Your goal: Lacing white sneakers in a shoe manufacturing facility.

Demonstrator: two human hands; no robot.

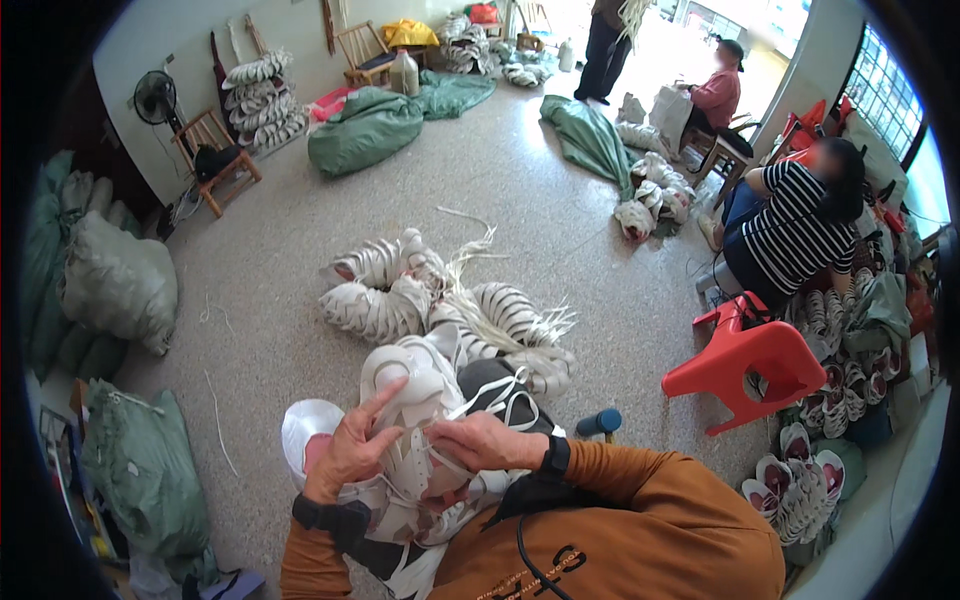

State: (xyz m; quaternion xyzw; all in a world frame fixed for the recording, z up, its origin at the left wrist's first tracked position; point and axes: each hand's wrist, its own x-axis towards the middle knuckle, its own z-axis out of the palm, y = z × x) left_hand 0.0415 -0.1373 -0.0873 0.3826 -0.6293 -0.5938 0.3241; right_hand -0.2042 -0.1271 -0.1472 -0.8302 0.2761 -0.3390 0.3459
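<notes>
A white shoe upper (pixel 418 470) with a row of eyelets lies on my lap, among other white shoe parts. My left hand (pixel 350 450) is beside it, index finger stretched out and thumb apart, with nothing seen in its grip. At the eyelet edge, my right hand (pixel 480 440) is closed in a pinch on a white shoelace (pixel 510 395), whose loops trail over the dark cloth. Its fingertips partly hide the lace end. Another white shoe (pixel 312 432) with a pink inside sits left of my left hand.
Bundles of white shoe uppers (pixel 375 308) and loose laces (pixel 465 260) lie on the floor ahead. A red stool (pixel 750 365) is tipped over at right, near a person in stripes (pixel 790 225). Green sacks (pixel 150 470) stand at left. Two more people are farther back.
</notes>
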